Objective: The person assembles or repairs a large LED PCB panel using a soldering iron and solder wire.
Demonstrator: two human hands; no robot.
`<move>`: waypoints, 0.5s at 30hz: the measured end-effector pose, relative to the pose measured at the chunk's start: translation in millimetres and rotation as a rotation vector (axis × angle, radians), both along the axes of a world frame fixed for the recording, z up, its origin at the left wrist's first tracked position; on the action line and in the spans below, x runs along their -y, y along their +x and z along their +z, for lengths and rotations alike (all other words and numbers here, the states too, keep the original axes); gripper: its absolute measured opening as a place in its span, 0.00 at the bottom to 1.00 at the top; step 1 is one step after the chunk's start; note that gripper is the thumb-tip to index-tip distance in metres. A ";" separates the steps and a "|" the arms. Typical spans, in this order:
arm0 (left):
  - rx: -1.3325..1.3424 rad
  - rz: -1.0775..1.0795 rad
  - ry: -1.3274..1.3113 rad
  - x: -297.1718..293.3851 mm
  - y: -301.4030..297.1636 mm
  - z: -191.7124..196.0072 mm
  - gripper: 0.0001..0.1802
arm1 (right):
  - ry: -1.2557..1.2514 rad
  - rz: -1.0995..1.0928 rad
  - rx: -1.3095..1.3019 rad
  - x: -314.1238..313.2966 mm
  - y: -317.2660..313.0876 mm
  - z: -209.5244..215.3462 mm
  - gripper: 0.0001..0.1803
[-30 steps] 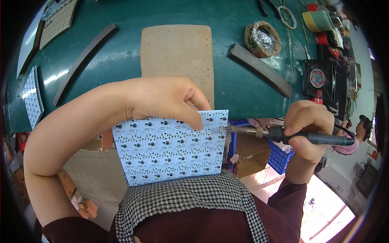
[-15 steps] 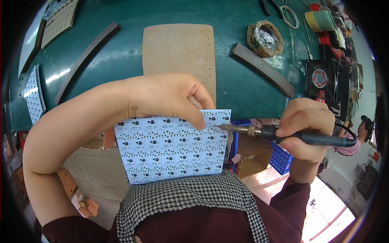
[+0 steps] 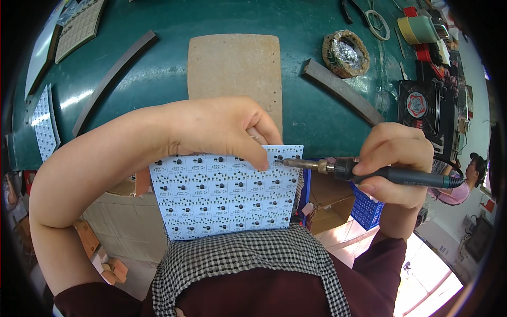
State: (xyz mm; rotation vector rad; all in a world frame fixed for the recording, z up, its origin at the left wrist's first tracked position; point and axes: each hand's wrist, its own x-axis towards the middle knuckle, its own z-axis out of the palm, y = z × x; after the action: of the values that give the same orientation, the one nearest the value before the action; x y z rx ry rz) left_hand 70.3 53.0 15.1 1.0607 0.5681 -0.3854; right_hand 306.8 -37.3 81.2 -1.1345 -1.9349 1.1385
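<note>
A white circuit board panel (image 3: 227,198) with rows of small black components stands tilted against my checkered apron. My left hand (image 3: 232,127) reaches over its far edge and grips it, thumb on the face and the other fingers mostly hidden behind. In my right hand (image 3: 398,164) is a dark soldering iron (image 3: 338,167), held like a pen. Its metal tip lies at the panel's upper right part, just right of my left thumb. Whether the tip touches a joint is too small to tell.
On the green table (image 3: 237,16) lie a tan board (image 3: 235,63), two dark bars (image 3: 343,90) (image 3: 113,82) and a round dish with shiny metal (image 3: 346,53). A small fan (image 3: 420,105) stands at the right. Below is a blue basket (image 3: 365,207); another person (image 3: 459,185) sits far right.
My right hand has shifted slightly left, bringing the iron's tip a little further over the panel toward my left thumb. The left hand keeps its grip.
</note>
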 end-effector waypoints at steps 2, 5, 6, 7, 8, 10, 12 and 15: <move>0.003 -0.006 -0.002 -0.7 0.8 -1.3 0.14 | -0.011 0.006 0.002 -0.8 0.5 -1.0 0.11; 0.001 -0.010 -0.007 -1.4 1.4 -1.4 0.14 | -0.031 0.003 -0.019 -0.1 0.8 -3.0 0.11; -0.002 -0.011 -0.010 -1.5 1.8 -1.5 0.13 | -0.032 0.003 -0.019 -0.3 1.2 -3.0 0.11; -0.004 -0.009 -0.009 -1.1 1.0 -1.2 0.13 | -0.037 0.008 -0.020 -0.7 1.0 -2.8 0.11; 0.000 -0.008 -0.005 -0.6 0.3 -1.3 0.13 | -0.042 0.013 -0.022 -1.1 0.9 -2.6 0.12; 0.004 -0.008 -0.002 -0.3 -0.5 -1.3 0.13 | -0.042 0.019 -0.024 -1.6 0.7 -2.8 0.12; 0.006 0.001 -0.032 -0.2 -0.9 -1.2 0.13 | -0.043 0.024 -0.026 -2.7 1.2 -2.6 0.12; 0.031 -0.003 -0.043 -1.0 0.7 -4.2 0.13 | -0.066 0.054 0.001 -6.0 4.3 0.0 0.13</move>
State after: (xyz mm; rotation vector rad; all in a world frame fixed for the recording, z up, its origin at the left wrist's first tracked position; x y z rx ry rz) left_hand 71.1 54.1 10.9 1.0244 0.5285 -0.3815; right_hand 311.1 -31.2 81.2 -1.1228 -1.9526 1.2390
